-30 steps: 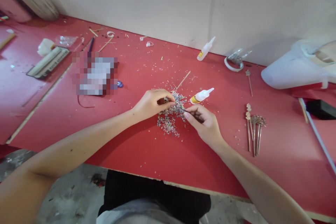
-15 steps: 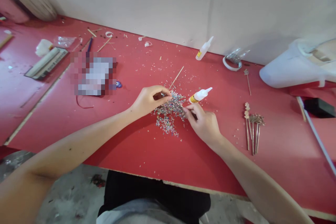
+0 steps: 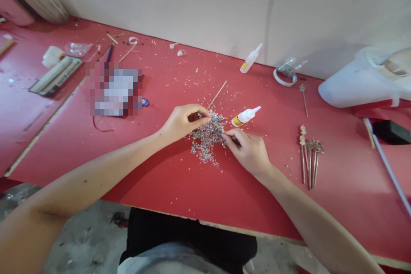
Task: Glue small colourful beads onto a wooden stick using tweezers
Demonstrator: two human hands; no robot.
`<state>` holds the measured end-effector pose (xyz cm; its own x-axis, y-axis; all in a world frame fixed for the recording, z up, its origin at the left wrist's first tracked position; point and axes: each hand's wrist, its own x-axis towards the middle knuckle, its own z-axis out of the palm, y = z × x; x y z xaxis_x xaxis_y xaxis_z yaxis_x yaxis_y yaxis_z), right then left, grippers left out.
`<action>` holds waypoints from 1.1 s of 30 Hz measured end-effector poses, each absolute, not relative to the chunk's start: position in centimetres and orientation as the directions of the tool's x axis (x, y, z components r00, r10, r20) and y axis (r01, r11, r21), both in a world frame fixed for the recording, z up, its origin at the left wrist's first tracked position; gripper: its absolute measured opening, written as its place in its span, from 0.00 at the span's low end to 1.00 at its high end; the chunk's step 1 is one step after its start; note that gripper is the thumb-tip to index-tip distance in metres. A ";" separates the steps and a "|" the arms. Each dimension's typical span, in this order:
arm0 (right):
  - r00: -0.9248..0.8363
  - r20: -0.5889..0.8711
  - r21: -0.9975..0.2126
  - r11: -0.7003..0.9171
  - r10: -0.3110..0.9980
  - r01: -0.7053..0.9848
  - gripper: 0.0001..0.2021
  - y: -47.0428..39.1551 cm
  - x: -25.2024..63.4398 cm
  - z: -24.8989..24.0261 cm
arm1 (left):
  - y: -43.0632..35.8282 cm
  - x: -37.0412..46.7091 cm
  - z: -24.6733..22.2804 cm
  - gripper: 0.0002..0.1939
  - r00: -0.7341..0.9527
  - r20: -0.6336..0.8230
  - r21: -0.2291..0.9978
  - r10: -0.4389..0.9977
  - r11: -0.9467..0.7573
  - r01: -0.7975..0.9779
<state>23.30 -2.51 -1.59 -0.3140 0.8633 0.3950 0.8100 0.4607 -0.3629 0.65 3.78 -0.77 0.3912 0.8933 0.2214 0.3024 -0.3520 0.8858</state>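
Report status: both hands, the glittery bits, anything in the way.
Left hand pinched, thin stick just beyond it. Right hand pinching thin dark tool. Glittery bits loosely piled between hands. White bottle close beyond right hand.

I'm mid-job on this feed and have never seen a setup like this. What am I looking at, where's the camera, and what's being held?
There is no machine here, just a person's bare hands. The one camera sits on their head, looking forward and down.

On the red table is a scattered pile of tiny shiny pieces. A white bottle with a yellow label lies just beyond; decorated sticks lie to the right.

The left hand pinches what looks like a thin stick above the pile. The right hand seems to grip something slim and dark, too hidden to name.
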 end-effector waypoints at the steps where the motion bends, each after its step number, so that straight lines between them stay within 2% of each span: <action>1: -0.364 0.389 -0.343 0.500 0.846 0.795 0.08 -2.5 23.3 -1.6 | 3.8 0.6 -0.7 0.07 0.391 0.220 0.885 0.893 -0.352 0.304; 5: -0.541 0.366 -0.353 0.650 0.758 0.673 0.07 -3.0 23.0 -1.5 | 3.7 0.7 -0.7 0.07 0.394 0.200 0.913 0.897 -0.317 0.258; 7: -0.484 0.376 -0.405 0.609 0.791 0.682 0.07 -3.1 23.1 -1.5 | 3.7 0.7 -0.6 0.07 0.389 0.184 0.930 0.903 -0.288 0.228; 10: -0.302 0.372 -0.459 0.457 0.878 0.762 0.08 -2.8 23.3 -1.5 | 3.6 0.8 -0.5 0.08 0.384 0.170 0.940 0.908 -0.266 0.213; 14: -0.188 0.380 -0.415 0.348 0.906 0.840 0.11 -2.0 23.1 -1.5 | 3.6 0.8 -0.4 0.07 0.385 0.172 0.940 0.907 -0.268 0.210; 17: -0.285 0.340 -0.389 0.410 0.896 0.825 0.11 -1.7 22.7 -1.5 | 3.6 0.8 -0.5 0.07 0.374 0.173 0.936 0.911 -0.271 0.225; 20: -0.490 0.292 -0.404 0.570 0.822 0.715 0.11 -2.1 22.4 -1.4 | 3.6 0.8 -0.6 0.07 0.375 0.175 0.934 0.910 -0.274 0.231; 22: -0.543 0.314 -0.423 0.627 0.778 0.654 0.10 -2.5 22.6 -1.4 | 3.7 0.8 -0.7 0.07 0.379 0.175 0.936 0.909 -0.273 0.222; 27: -0.433 0.396 -0.470 0.584 0.810 0.662 0.07 -2.8 23.3 -1.4 | 3.7 0.8 -0.6 0.07 0.379 0.180 0.938 0.908 -0.274 0.212; 33: -0.203 0.381 -0.627 0.413 0.902 0.661 0.10 -2.9 23.1 -1.1 | 3.7 0.7 -0.7 0.08 0.389 0.194 0.933 0.901 -0.291 0.209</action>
<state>23.14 -2.88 -1.11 -0.2028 0.9021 0.3810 0.6607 0.4132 -0.6267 0.69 3.71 -0.75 0.3886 0.9008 0.1940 0.2092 -0.2913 0.9335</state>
